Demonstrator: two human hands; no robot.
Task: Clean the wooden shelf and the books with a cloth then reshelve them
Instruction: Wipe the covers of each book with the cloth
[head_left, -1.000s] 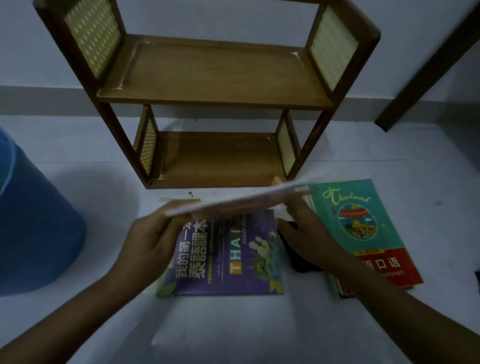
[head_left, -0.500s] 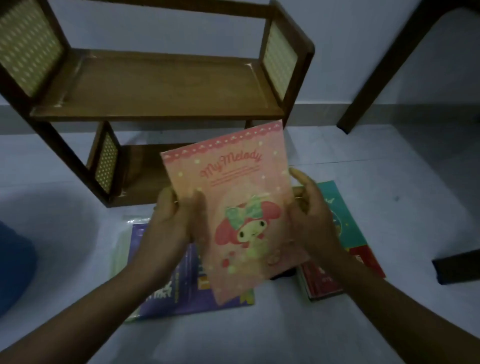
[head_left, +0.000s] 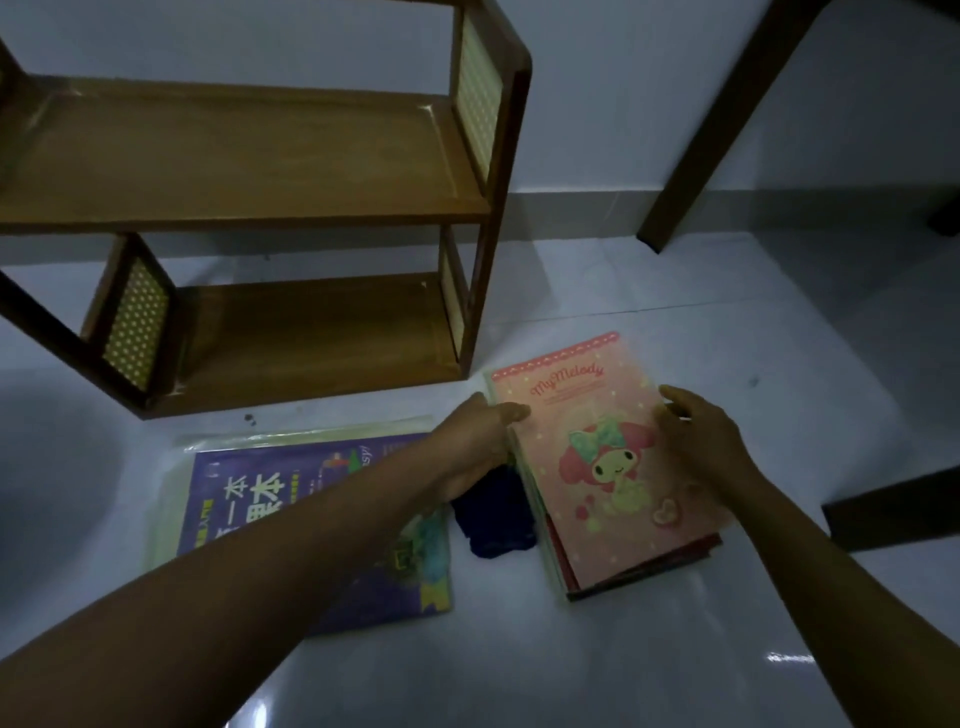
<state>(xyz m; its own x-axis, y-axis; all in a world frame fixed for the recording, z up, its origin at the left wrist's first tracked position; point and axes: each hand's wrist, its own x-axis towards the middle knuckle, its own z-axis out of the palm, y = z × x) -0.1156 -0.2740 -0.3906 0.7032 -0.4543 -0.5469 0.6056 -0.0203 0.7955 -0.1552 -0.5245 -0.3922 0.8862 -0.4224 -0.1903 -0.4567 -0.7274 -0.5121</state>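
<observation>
A pink "My Melody" book (head_left: 587, 415) lies flat on top of another book on the floor, right of the wooden shelf (head_left: 234, 171). My left hand (head_left: 478, 441) grips its left edge and my right hand (head_left: 701, 441) rests on its right edge. A dark blue cloth (head_left: 493, 519) lies crumpled on the floor between this stack and a purple book (head_left: 260, 488). The purple book sits on pale sheets to the left, partly hidden by my left forearm. Both shelf boards hold nothing.
A dark wooden leg (head_left: 727, 119) slants against the wall at the back right. A dark low edge (head_left: 893, 514) juts in from the right. The floor is pale glossy tile.
The pink book was held up facing me half a second ago; it has come down to the right onto the teal and red book, which it now covers. The view has shifted right.
</observation>
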